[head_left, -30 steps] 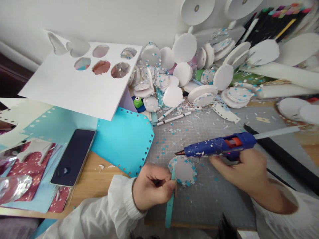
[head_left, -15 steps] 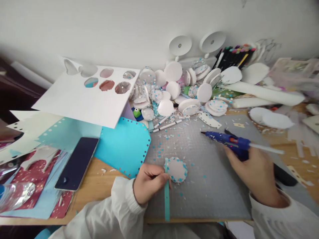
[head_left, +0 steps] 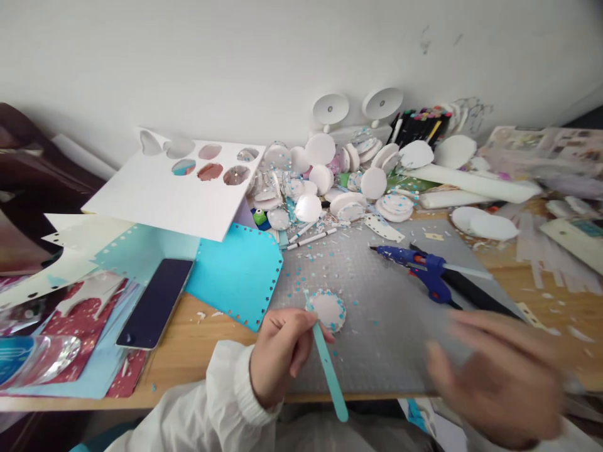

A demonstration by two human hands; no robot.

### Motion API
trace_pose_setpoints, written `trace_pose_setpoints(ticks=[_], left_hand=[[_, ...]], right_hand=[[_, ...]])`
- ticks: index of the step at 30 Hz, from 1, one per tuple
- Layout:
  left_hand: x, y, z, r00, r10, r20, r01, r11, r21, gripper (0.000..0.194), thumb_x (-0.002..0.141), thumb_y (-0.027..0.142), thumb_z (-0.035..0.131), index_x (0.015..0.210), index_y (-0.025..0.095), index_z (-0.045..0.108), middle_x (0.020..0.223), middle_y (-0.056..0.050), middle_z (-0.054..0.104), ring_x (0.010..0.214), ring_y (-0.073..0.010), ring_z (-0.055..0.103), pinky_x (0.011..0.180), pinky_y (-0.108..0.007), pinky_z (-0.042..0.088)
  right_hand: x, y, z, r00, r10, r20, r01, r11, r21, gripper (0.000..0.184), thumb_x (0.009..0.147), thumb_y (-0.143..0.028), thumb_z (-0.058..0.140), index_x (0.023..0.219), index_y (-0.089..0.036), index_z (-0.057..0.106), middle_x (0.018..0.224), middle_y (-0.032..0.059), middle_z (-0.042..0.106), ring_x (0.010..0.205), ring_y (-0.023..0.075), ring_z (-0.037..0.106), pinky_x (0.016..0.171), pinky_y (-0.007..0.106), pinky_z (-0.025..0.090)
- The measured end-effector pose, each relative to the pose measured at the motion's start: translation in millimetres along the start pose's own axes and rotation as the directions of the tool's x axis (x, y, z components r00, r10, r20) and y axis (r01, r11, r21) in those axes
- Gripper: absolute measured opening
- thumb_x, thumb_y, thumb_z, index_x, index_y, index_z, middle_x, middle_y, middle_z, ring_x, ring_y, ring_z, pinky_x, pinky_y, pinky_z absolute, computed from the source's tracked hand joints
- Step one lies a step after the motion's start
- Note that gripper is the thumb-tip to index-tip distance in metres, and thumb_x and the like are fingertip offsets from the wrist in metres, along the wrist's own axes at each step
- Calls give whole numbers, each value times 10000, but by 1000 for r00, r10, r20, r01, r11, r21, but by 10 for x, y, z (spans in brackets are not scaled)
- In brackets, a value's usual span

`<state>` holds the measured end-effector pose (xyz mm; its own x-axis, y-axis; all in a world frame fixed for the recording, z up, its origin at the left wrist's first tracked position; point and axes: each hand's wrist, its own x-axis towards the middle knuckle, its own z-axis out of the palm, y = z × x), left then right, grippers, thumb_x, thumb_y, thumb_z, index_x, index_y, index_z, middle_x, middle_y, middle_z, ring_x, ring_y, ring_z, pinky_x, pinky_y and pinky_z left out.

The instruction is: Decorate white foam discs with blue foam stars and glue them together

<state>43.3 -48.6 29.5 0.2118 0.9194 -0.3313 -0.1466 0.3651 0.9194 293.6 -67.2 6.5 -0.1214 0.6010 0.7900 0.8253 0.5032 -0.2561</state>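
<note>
My left hand (head_left: 285, 351) pinches a narrow teal strip with a rounded end (head_left: 330, 370) between thumb and fingers. The strip's lower end sticks out over the table edge. Just beyond lies a white disc edged with blue and white bits (head_left: 327, 311), close to the fingertips; I cannot tell whether the strip touches it. A blue glue gun (head_left: 417, 267) with a clear glue stick in its back rests on the grey cutting mat (head_left: 377, 358). My right hand (head_left: 499, 380), blurred by motion, is apart from the gun, its thumb and fingers spread and nothing in them.
White discs (head_left: 320, 150) are heaped along the wall, with markers (head_left: 419, 129) behind. A blue paper sheet (head_left: 235, 270) and a phone (head_left: 155, 304) lie to the left, below a white board with cut-out holes (head_left: 164, 194). Small scraps dot the mat.
My right hand has let go of the glue gun and moved back towards me. The teal strip has swung, its near end shifting right. The camera view has shifted a little.
</note>
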Motion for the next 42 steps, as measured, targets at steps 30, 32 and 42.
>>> trace_pose_setpoints(ticks=[30,32,42], left_hand=[[456,-171,-284,844,360,397,-510,309,803,585,684,516,730,1128,168,577,1054,-126,662,964,-301,591,849,-448,443],[508,-125,-326,814,368,448,-568,345,747,621,653,500,752,1146,171,570,1065,-124,662,963,-291,596,864,-436,439],[542,-199,-339,771,467,433,-620,394,679,584,658,415,759,1150,182,548,1088,-125,641,987,-274,587,867,-411,455]], right_hand=[[467,-132,893,938,313,147,-332,699,634,111,807,-118,626,858,-217,626,793,26,676,722,166,679,599,273,571],[482,-139,884,910,374,180,-393,634,666,98,823,-121,606,847,-215,616,773,23,666,682,156,674,583,263,573],[532,-127,816,866,397,302,-495,608,620,137,836,-99,579,833,-230,620,747,19,666,614,146,658,530,246,574]])
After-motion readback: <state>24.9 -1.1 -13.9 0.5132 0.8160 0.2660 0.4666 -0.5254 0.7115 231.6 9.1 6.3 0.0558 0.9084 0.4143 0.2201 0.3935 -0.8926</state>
